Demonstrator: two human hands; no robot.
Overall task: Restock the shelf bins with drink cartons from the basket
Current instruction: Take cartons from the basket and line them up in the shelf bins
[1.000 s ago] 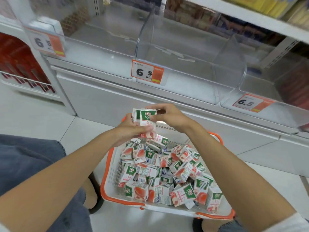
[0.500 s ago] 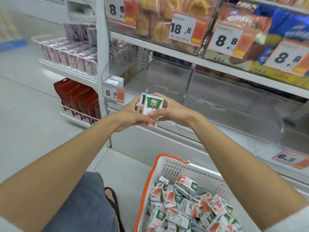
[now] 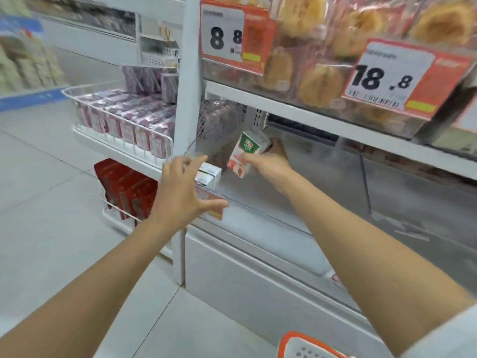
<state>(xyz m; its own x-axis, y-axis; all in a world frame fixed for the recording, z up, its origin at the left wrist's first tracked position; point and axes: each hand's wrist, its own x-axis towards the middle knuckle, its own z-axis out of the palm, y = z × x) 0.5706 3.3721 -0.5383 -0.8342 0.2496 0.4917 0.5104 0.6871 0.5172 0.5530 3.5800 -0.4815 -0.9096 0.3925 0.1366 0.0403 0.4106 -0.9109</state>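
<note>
My right hand (image 3: 269,161) is clamped on one drink carton (image 3: 246,153), thumb across its front face and the fingers hidden behind it. The carton is tilted with its top leaning right. I hold it in the air over the left end of the shelf bin (image 3: 260,202), toward the back, and it has not yet touched the bin's floor. My left hand (image 3: 180,187) holds nothing. Its fingers are spread apart, and it hovers at the bin's front left corner, with the thumb lying across the orange price label (image 3: 216,214) there; I cannot tell whether it touches the label or the bin's lip. Just behind that hand, in the front left corner, stand some white cartons (image 3: 209,174); whether they are the same drink I cannot make out. The rest of the bin's floor looks bare out to the right edge of view, so I judge the restocking has barely begun, with this carton among the first to go in. Only an orange corner of the basket (image 3: 286,342) shows at the bottom edge, and its contents are out of sight, so I cannot say how many remain. Wrapped buns (image 3: 320,83) fill the shelf above.
</note>
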